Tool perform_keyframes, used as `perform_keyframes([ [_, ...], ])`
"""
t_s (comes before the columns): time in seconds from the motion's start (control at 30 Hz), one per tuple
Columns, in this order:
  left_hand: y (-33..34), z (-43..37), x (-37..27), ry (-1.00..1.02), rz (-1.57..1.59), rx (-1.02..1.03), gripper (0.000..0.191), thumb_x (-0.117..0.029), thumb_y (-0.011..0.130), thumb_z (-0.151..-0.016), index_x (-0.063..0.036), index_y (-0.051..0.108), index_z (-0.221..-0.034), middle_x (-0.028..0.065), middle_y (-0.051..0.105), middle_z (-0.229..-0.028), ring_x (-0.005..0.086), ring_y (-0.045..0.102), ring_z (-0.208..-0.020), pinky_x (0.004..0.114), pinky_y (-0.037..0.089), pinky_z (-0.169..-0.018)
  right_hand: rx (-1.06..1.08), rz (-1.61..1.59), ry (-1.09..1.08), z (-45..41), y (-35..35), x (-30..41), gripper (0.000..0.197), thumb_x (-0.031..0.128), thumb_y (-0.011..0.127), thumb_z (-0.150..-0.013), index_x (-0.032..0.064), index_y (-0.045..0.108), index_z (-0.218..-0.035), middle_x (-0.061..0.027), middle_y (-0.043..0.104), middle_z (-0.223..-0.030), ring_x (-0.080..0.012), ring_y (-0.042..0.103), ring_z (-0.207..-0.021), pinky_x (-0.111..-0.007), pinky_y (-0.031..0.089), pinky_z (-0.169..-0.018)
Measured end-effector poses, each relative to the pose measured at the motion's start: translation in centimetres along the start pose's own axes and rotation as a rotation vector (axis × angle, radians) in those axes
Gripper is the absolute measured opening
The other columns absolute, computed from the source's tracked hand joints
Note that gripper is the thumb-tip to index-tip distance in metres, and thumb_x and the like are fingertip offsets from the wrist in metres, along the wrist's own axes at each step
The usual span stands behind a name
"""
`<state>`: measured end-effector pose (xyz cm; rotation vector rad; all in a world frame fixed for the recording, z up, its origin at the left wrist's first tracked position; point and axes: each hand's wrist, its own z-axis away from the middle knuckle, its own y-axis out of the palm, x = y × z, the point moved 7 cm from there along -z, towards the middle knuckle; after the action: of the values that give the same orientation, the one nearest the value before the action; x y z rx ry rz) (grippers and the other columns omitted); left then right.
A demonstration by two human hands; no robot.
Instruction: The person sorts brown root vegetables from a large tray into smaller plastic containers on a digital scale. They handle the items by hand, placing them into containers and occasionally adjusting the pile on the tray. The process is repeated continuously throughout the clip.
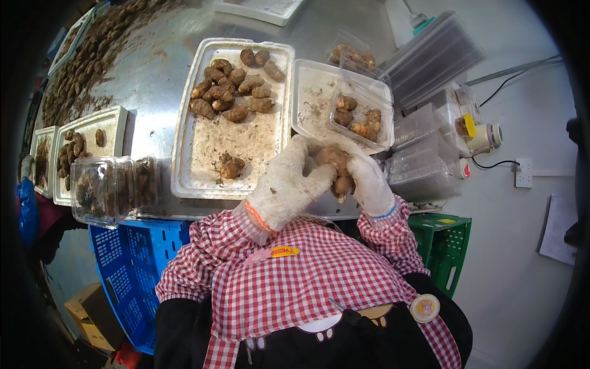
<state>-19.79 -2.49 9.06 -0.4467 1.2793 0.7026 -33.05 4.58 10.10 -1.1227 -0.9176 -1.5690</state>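
Both my hands wear off-white knit gloves and meet around one brown taro corm (333, 159) at the front edge of the table. My left hand (288, 182), with an orange cuff, grips it from the left with the thumb against its side. From the right my right hand (368, 177), with a blue cuff, holds it too. A white foam tray (212, 152) lies left of my hands, with a group of corms (226, 87) towards its back and a lone corm (231, 166) near its front. Beyond my right hand, a clear plastic box (362, 97) with several corms sits on a smaller white tray (313, 87).
Stacked clear boxes (426, 161) and a long stack of clear plastic (433, 55) stand at right. Filled clamshell boxes (99, 189) overhang the table's left front edge. Blue (124, 276) and green (440, 249) crates sit below. Loose corms (83, 69) cover the far left; another person's blue sleeve (27, 207) shows there.
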Motion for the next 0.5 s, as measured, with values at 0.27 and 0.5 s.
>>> perform_keyframes([
  [0.27,-0.2,-0.1,0.4,0.016,0.109,0.034,0.040,-0.017,0.059,-0.096,0.0040,0.053,-0.130,0.0091,0.065,-0.093,0.0155,0.063,-0.081,0.031,0.054,-0.073,0.048,-0.042,0.118,0.1,0.5,-1.1,0.047,0.034,0.048,-0.101,-0.0009,0.057,-0.132,-0.0053,0.061,-0.090,-0.0096,0.055,-0.064,-0.023,0.045,-0.057],
  [0.5,0.0,-0.5,1.6,-0.149,0.322,0.122,0.042,-0.018,0.061,-0.095,0.0045,0.054,-0.130,0.0063,0.063,-0.090,0.0121,0.059,-0.079,0.027,0.052,-0.070,-0.039,-0.291,0.151,-0.2,0.4,-3.0,0.050,0.040,0.040,-0.101,0.0019,0.058,-0.129,-0.0065,0.061,-0.092,-0.0101,0.055,-0.061,-0.023,0.047,-0.052],
])
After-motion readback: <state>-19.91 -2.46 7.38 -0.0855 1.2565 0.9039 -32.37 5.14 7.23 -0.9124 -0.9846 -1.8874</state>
